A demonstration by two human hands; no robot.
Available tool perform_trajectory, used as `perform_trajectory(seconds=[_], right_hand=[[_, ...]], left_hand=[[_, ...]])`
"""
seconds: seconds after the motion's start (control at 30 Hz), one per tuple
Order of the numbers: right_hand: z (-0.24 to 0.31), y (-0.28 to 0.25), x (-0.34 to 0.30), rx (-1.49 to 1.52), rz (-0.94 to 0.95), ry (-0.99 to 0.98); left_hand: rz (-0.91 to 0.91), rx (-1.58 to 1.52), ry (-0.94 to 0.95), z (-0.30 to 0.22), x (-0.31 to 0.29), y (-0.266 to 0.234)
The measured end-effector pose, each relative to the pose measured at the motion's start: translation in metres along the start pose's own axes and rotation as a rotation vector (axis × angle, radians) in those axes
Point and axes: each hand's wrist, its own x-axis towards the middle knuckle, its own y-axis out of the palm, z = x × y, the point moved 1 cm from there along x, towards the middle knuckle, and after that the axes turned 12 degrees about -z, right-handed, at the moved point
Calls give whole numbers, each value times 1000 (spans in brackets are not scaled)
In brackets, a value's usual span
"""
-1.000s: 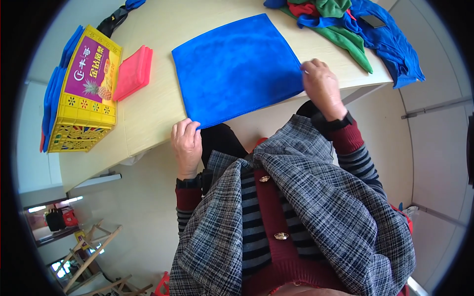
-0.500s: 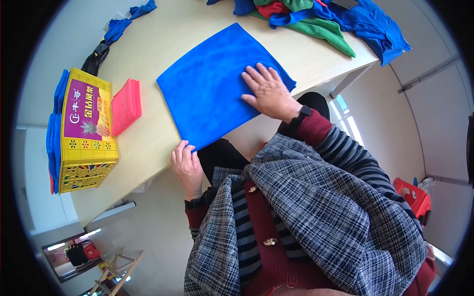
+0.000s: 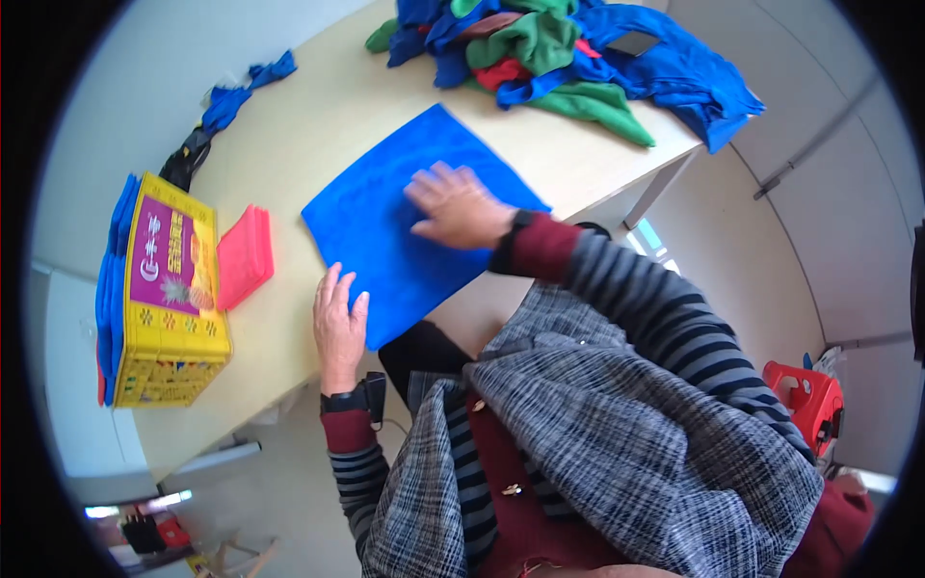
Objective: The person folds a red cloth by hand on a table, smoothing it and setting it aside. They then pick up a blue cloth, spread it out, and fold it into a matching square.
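A blue cloth (image 3: 385,265) lies flat at the pale bench's (image 3: 294,135) front edge. The right hand (image 3: 461,207) is spread over it, the left hand (image 3: 339,323) open at its left edge. Behind is a messy cloth pile (image 3: 530,48); left, a yellow crate (image 3: 171,342). The floor (image 3: 756,279) is pale too.

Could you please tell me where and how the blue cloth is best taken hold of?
Probably pinch its near corner, coming from the near side: the blue cloth lies flat, with that corner at the table's edge, beside the left hand, while the right hand is over its middle.
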Motion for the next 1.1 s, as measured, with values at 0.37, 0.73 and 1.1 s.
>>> perform_trajectory(seconds=[0.37,0.73,1.1], right_hand=[[-64,39,16,-61,59,19],[-76,17,54,-170,136,100],[-46,58,97,-110,177,-3]], left_hand=[[239,270,-60,36,16,41],[283,245,-95,35,53,31],[245,264,-88,62,81,77]])
